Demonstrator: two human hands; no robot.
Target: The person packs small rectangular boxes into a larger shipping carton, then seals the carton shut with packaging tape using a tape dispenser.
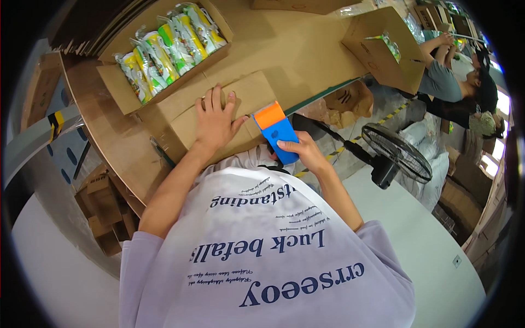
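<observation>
Here we press our left hand (214, 121) flat on the closed cardboard box (210, 117), fingers close together and laid along the smooth brown flaps; the box sits at the near edge of the wooden table (295, 52). Our right hand (306, 153) wraps the blue plastic tape dispenser (279, 134), fingers curled around its handle, its orange end touching the box's near right corner. Just behind stands an open carton (117, 82) packed with glossy green-and-yellow packets (169, 46). A black wire-caged fan (396, 153) stands on the floor to the right.
</observation>
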